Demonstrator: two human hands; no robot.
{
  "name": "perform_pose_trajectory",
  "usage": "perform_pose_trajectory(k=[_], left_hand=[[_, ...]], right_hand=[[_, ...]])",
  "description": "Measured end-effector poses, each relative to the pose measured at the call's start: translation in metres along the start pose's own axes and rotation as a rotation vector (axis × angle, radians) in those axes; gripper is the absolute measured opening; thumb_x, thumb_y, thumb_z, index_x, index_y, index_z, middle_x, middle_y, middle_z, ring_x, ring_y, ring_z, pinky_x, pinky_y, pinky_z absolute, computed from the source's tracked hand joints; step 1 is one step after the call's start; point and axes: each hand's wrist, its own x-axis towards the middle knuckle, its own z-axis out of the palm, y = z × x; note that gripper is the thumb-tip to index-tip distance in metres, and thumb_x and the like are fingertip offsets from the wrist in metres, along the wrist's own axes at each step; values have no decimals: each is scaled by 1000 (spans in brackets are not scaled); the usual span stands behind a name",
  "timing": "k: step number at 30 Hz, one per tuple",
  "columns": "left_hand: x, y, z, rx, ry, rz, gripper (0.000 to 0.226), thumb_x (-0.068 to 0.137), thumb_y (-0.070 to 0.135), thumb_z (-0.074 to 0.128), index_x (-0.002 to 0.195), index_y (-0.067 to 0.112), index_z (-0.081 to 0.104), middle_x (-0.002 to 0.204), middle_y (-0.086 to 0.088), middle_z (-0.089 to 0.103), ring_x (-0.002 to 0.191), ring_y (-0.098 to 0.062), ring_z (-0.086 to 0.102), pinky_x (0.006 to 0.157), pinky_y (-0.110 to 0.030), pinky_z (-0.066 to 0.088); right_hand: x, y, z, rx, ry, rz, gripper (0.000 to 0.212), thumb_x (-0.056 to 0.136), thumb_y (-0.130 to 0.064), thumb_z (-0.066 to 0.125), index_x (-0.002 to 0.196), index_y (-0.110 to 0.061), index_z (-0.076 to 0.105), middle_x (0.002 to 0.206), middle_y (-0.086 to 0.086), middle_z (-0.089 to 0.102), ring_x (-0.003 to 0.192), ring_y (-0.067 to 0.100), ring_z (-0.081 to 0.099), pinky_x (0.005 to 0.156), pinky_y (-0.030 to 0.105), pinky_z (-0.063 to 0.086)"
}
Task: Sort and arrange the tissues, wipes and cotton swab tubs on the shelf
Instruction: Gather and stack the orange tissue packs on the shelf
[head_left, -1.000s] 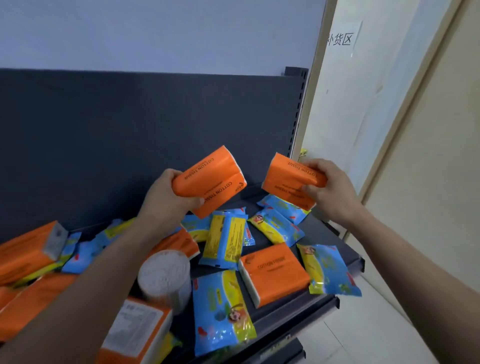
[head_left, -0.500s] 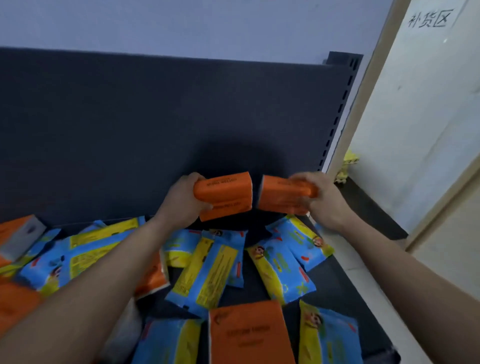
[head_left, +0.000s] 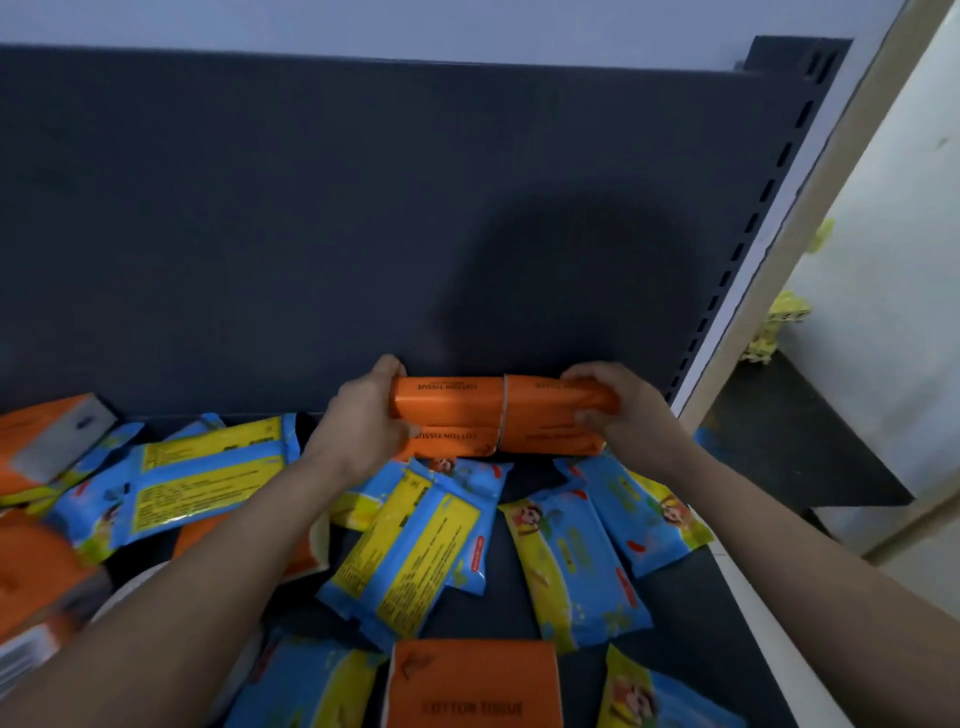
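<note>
Seating two tissue packs at far right, against back panel.
My left hand grips left pack, right hand grips right pack, ends touching. Probably light, squashy; hold outer ends.

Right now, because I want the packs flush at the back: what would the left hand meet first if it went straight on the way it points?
The shelf's dark back panel. The left hand, gripping an orange tissue pack, points at it with nothing visible between; depth is unclear.
</note>
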Motion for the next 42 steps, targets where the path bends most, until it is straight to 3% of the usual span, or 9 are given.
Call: perform_pose_trajectory(k=[3,11,18,24,26,29,33,38,42], left_hand=[[2,-6,-4,36,-11,-16,38,73,6,72,98,18,45,76,-5,58,68,-23,60,63,-35,51],[3,-28,-16,20,-83,7,34,76,8,72,100,20,50,80,-6,62,72,-20,61,67,-35,52],[6,-35,-26,26,-164,45,26,76,5,71,93,16,54,81,-5,62,75,-21,61,69,-33,51],[2,-39,-30,123,-96,81,39,77,20,73,109,20,50,86,-6,63,79,-24,60,70,-31,47],[0,-35,-27,159,-74,109,45,79,26,71,114,22,42,84,-6,61,75,-25,58,68,-32,46],[1,-28,-26,103,-59,85,41,84,35,64,105,25,31,69,-4,55,61,-21,54,58,-33,42],[0,-24,-29,157,-25,97,33,88,41,56,106,22,37,67,-6,56,62,-26,56,57,-33,42],[-7,-16,-24,397,74,144,43,89,46,52,121,20,41,94,-10,58,84,-36,59,63,-36,42],[-14,-13,-30,381,83,153,48,88,41,56,127,17,42,112,-10,50,95,-34,57,71,-43,48]], right_hand=[[3,-5,6,-11,-29,20,38,86,-4,60,114,-29,56,114,-5,48,101,11,47,77,13,36],[8,-18,17,-54,-118,65,36,86,-4,61,114,-26,58,112,0,53,96,14,52,71,9,38],[6,-28,16,-41,-189,80,36,84,-2,62,108,-29,56,108,0,59,96,17,57,76,21,45],[6,-32,30,-200,-23,81,46,86,-10,63,128,-25,52,120,3,46,102,15,47,83,19,33],[4,-33,33,-297,62,102,50,85,-14,65,131,-20,46,127,7,45,107,23,51,83,23,36],[0,-36,32,-373,155,163,50,84,-20,67,128,-14,45,130,8,44,108,30,55,84,30,42],[-1,-38,29,-400,183,180,41,87,-22,64,125,-12,54,127,8,48,108,29,56,86,28,41],[-7,-45,32,-424,216,223,44,89,-23,61,130,-13,49,127,11,44,105,35,57,86,36,46],[-15,-51,34,-483,282,187,46,89,-21,60,132,-11,46,127,11,48,110,31,54,86,34,44]])
